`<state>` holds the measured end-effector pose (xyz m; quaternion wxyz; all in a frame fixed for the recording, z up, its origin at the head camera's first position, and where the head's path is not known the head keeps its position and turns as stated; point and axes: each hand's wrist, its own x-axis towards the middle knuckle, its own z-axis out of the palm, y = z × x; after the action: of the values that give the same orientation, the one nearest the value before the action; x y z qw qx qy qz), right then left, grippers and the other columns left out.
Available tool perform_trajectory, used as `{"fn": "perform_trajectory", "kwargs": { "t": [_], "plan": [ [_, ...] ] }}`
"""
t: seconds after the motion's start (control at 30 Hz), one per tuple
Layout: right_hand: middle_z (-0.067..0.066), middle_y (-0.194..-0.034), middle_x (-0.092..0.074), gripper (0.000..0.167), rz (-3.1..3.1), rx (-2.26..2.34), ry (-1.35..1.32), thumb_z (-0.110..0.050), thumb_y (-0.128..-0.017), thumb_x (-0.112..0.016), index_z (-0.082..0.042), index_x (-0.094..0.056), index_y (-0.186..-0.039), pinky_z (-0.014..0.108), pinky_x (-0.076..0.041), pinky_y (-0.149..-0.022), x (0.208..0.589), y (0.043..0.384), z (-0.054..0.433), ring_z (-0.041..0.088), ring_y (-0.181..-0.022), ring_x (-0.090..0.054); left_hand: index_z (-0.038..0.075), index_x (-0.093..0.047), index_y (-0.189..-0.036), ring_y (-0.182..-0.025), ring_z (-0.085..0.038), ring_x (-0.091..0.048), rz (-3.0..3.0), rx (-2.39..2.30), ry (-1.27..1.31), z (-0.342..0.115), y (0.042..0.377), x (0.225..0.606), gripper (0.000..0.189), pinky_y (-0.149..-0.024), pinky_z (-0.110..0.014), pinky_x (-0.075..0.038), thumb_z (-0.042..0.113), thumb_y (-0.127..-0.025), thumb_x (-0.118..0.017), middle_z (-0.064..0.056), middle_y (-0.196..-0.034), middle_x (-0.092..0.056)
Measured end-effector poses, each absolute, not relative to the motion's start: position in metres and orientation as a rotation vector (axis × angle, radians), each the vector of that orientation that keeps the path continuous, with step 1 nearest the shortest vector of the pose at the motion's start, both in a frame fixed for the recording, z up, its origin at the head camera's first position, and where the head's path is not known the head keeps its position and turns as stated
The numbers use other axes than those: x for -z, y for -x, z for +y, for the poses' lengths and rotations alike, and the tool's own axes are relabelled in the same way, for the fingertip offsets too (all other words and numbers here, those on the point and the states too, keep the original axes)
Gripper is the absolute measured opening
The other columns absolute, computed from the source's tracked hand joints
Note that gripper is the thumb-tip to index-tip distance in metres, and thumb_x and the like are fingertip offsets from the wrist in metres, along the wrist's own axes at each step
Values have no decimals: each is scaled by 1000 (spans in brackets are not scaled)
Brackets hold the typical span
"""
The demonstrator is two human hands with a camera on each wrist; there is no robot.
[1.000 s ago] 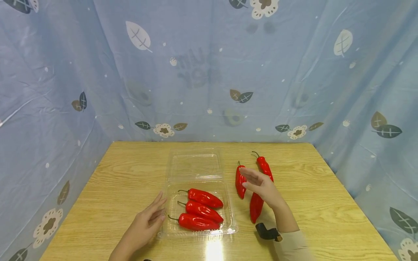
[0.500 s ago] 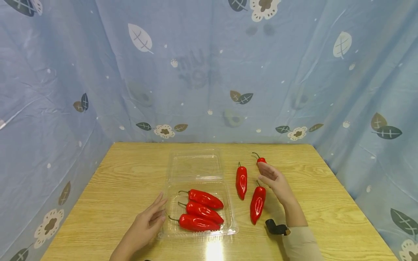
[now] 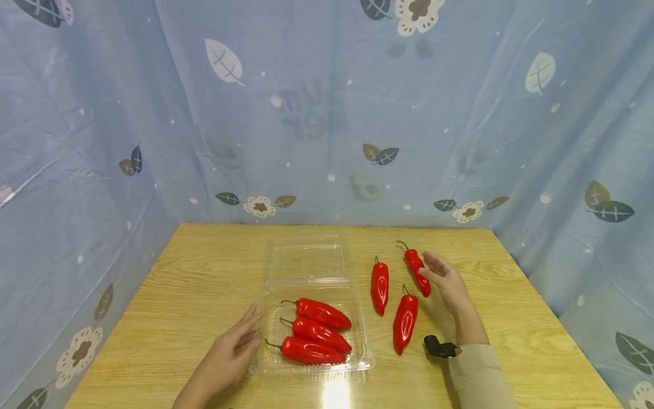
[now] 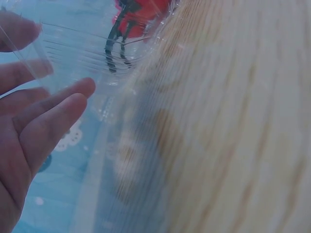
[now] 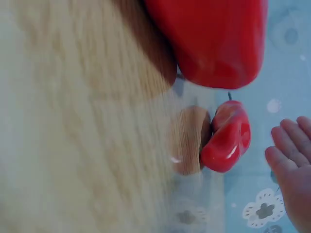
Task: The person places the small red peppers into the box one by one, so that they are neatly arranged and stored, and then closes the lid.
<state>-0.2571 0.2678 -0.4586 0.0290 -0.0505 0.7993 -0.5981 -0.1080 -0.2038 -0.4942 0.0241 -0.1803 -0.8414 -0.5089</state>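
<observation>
In the head view, my left hand [image 3: 232, 349] rests at the left side of a clear plastic clamshell box [image 3: 360, 318], its fingers extended along the wall. Through that clear box wall [image 4: 73, 53] in the left wrist view, some fingers show behind the plastic. Several glossy red peppers lie in the box, among them the front pepper [image 3: 311, 351]. My right hand [image 3: 449, 284] hovers just right of the far right pepper [image 3: 418, 272], holding nothing. Its fingers look straight and together in the right wrist view, apart from a red pepper [image 5: 228, 138].
A left loose pepper [image 3: 380, 288] and a front loose pepper [image 3: 406, 324] lie on the wooden table [image 3: 511, 318], right of the box. The clear lid [image 3: 306, 258] lies folded back behind the box. A blue patterned curtain [image 3: 327, 142] surrounds the back and sides.
My right hand has moved to the right, from over the loose peppers to beside the far right one, uncovering them. My left hand and the peppers stay in place.
</observation>
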Motion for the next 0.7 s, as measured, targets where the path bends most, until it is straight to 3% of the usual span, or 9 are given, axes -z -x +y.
{"fn": "perform_trajectory", "kwargs": {
  "t": [0.07,0.13,0.47,0.7],
  "plan": [
    [21,-154,-24,66,2439,1856,122,-23,-97,-55,2,-23,-148,45,-23,-119,460,261,271,36,-143,-22,-3,-37,-142,-114,-41,-57,-2600,1569,571,-204,108,495,49,-88,-31,-56,10,-97,-53,-25,-154,-19],
    [21,-155,-21,65,2410,1869,85,-23,-99,-52,2,-20,-149,51,-17,-119,462,265,274,36,-144,-19,-4,-38,-141,-113,-41,-57,-2597,1566,577,-204,108,495,49,-88,-31,-56,10,-97,-53,-25,-154,-19],
    [22,-157,-11,66,2342,1835,65,-18,-100,-49,2,-12,-150,52,-13,-120,469,279,279,37,-145,-10,-5,-38,-141,-114,-40,-57,-2604,1563,576,-205,108,494,49,-88,-31,-56,11,-97,-53,-24,-154,-19],
    [25,-156,-11,68,2387,1735,53,-15,-99,-51,5,-11,-150,53,-16,-119,474,286,277,40,-144,-11,-3,-38,-141,-114,-38,-58,-2603,1569,568,-206,108,495,49,-89,-30,-55,11,-97,-54,-24,-154,-19]
  ]
}}
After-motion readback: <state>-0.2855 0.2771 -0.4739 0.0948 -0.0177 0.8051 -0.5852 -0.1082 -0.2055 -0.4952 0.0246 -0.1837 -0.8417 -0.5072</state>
